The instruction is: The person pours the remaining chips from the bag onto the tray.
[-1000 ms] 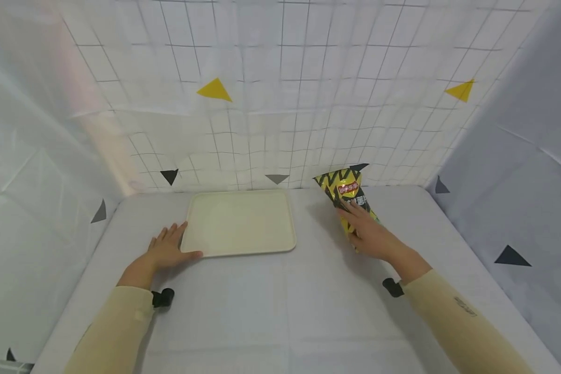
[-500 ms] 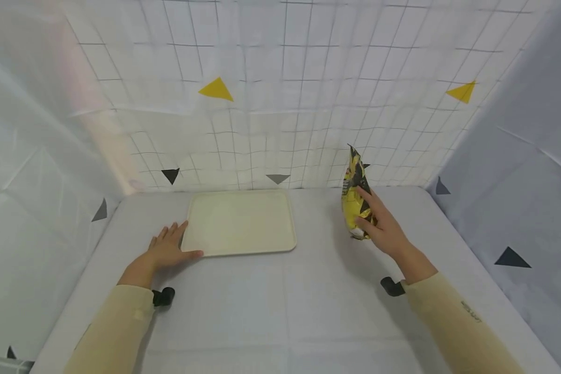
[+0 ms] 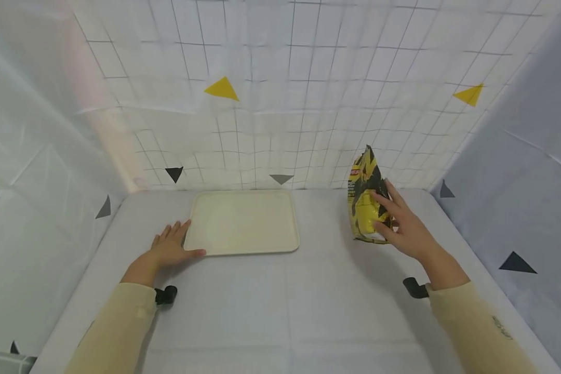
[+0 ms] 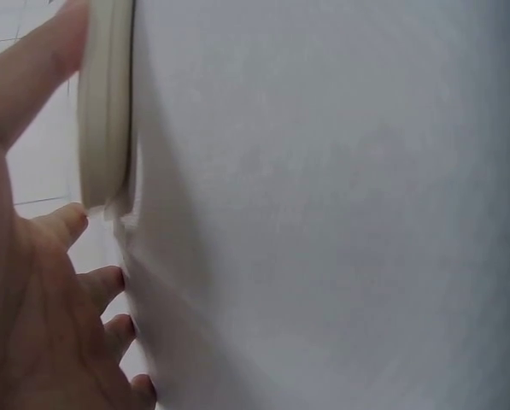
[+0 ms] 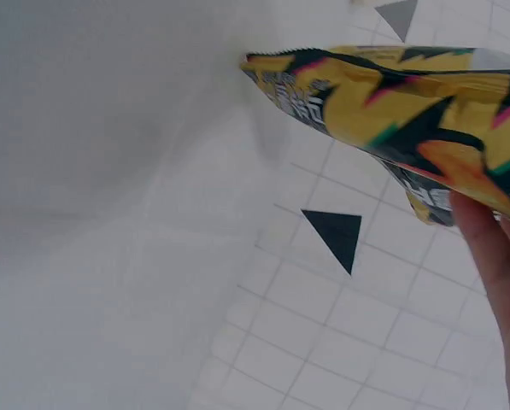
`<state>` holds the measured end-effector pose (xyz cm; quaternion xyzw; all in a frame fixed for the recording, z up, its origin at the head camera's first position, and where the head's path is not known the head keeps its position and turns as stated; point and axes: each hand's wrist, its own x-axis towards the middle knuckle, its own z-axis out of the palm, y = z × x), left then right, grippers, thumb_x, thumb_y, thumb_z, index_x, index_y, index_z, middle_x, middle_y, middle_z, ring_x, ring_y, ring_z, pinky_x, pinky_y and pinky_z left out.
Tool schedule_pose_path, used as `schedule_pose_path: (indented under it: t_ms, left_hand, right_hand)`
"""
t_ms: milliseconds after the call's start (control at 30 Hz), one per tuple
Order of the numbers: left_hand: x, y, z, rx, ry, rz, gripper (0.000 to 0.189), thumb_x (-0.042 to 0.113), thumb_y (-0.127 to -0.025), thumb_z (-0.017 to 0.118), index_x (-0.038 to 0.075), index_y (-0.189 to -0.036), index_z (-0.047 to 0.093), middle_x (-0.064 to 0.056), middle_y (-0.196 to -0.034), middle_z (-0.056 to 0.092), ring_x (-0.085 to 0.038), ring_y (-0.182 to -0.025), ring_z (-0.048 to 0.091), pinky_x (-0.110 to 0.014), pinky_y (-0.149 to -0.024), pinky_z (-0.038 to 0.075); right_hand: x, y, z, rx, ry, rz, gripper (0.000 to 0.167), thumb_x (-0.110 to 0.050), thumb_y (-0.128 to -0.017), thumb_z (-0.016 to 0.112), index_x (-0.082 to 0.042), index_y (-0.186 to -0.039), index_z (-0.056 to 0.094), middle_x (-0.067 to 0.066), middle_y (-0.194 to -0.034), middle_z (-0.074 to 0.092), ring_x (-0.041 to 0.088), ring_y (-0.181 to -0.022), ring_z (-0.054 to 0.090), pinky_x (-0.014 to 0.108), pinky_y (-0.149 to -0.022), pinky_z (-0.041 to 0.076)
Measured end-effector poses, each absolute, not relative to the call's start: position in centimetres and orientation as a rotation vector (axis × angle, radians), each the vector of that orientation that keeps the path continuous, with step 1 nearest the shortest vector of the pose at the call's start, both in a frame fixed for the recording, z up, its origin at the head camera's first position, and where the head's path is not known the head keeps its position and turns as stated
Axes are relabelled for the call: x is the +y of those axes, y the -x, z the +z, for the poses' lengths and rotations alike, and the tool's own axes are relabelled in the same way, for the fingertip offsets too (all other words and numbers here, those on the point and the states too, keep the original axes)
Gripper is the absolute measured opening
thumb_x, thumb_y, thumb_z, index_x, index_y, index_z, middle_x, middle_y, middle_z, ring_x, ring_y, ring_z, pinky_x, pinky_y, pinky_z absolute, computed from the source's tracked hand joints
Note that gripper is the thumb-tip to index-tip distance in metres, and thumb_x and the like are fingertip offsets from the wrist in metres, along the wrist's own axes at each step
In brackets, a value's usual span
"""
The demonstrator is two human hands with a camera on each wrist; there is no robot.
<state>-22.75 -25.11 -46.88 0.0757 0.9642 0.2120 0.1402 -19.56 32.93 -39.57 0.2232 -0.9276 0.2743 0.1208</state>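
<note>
A yellow-and-black bag of chips stands roughly upright at the right of the table in the head view. My right hand holds it from its right side, thumb and fingers on the wrapper. The right wrist view shows the bag crossing the upper right, with part of the hand beside it. A cream tray lies flat left of centre. My left hand rests at its near left corner, fingers spread. In the left wrist view the thumb touches the tray's edge, and the fingertips meet the tabletop.
White cloth covers the table. A gridded white curtain hangs behind it, bearing yellow and dark triangles. Plain sheets close off the left and right sides.
The bag of chips has turned from its printed face to a narrow, more upright stance, then shifted right with my right hand. My left hand and the tray have stayed put.
</note>
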Motion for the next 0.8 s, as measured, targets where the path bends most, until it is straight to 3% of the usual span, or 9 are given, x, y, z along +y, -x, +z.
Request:
schedule_pose_path:
  t_ms: [67,167,333,467,633,800]
  left_hand:
    - [-25.2,22.8,-47.0,2.788,-0.219,0.621,0.118,0.07,-0.082,0.066,0.001,-0.159,0.011,-0.037,-0.159,0.006,-0.059,-0.145,-0.001,-0.073,-0.112,-0.001]
    - [-25.4,22.9,-47.6,2.792,-0.219,0.63,0.121,0.074,-0.08,0.065,0.002,-0.16,0.01,-0.036,-0.16,0.005,-0.057,-0.145,-0.003,-0.072,-0.113,-0.004]
    - [-25.7,23.3,-48.3,2.798,-0.218,0.634,0.124,0.077,-0.078,0.063,0.002,-0.16,0.009,-0.035,-0.161,0.003,-0.056,-0.146,-0.004,-0.071,-0.113,-0.007]
    - [-25.6,23.2,-47.9,2.794,-0.222,0.632,0.122,0.076,-0.079,0.064,0.002,-0.16,0.01,-0.036,-0.16,0.004,-0.057,-0.146,-0.004,-0.072,-0.113,-0.005]
    - [-25.2,22.8,-46.9,2.783,-0.226,0.629,0.118,0.07,-0.082,0.067,0.0,-0.159,0.012,-0.038,-0.159,0.005,-0.059,-0.144,-0.001,-0.073,-0.112,-0.001]
    - [-25.1,22.7,-46.7,2.79,-0.231,0.605,0.115,0.068,-0.083,0.067,0.0,-0.159,0.013,-0.037,-0.159,0.007,-0.059,-0.144,0.002,-0.073,-0.112,0.002]
  right_hand:
    - [33.3,19.4,-39.3,-2.725,-0.639,0.77,0.068,-0.01,-0.097,0.065,-0.015,-0.157,0.034,0.002,-0.169,-0.002,0.019,-0.091,0.056,0.034,-0.077,0.054]
    - [33.6,19.1,-39.0,-2.767,-0.596,0.791,0.067,-0.012,-0.098,0.064,-0.012,-0.158,0.032,0.001,-0.169,-0.006,0.031,-0.107,0.059,0.047,-0.083,0.056]
    - [33.7,18.8,-38.2,-2.868,-0.457,0.856,0.083,-0.036,-0.092,0.075,-0.014,-0.158,0.031,-0.002,-0.168,-0.013,0.051,-0.133,0.04,0.06,-0.089,0.052]
    - [33.8,18.7,-37.6,-2.918,-0.425,0.813,0.083,-0.03,-0.089,0.078,-0.014,-0.157,0.033,0.001,-0.167,-0.016,0.055,-0.135,0.036,0.062,-0.087,0.053]
    - [33.8,18.7,-37.7,-2.939,-0.414,0.756,0.075,-0.009,-0.092,0.063,-0.015,-0.159,0.029,-0.001,-0.166,-0.022,0.055,-0.139,0.029,0.063,-0.091,0.046]
    - [33.3,19.1,-38.6,-2.948,-0.396,0.641,0.073,-0.019,-0.1,0.058,-0.02,-0.162,0.02,-0.005,-0.165,-0.023,0.05,-0.148,0.013,0.071,-0.101,0.036]
